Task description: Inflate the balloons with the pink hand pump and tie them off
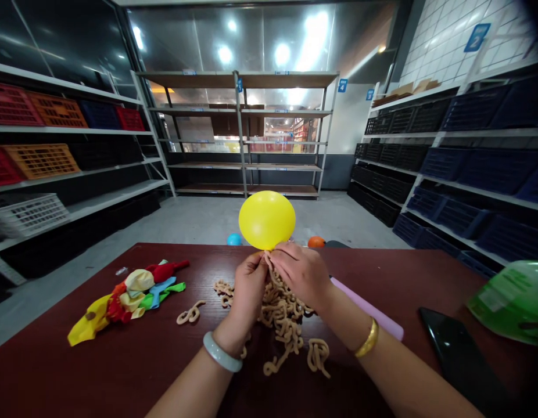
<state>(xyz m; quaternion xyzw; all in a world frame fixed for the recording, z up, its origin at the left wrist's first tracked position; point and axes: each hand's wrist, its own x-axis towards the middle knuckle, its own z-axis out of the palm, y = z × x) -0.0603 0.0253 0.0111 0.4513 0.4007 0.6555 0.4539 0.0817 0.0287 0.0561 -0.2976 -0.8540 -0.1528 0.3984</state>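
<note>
An inflated yellow balloon (267, 219) stands upright above the far part of the table, its neck down between my hands. My left hand (250, 285) is closed in a pinch just below the neck, on a beige cord (272, 268). Fingers bent, my right hand (300, 271) pinches at the balloon's neck from the other side. My fingers partly hide the neck and the cord's end. Below my hands lies a tangled pile of the same beige cords (283, 316), with loose pieces around it.
Limp balloons (140, 290) in several colours lie at the left. On the right are a lilac stick-like object (369, 307), a black phone (454, 342) and a green package (510, 299). Blue (234, 239) and orange balloons (316, 241) show past the table's far edge. Shelves with crates (42, 161) stand around.
</note>
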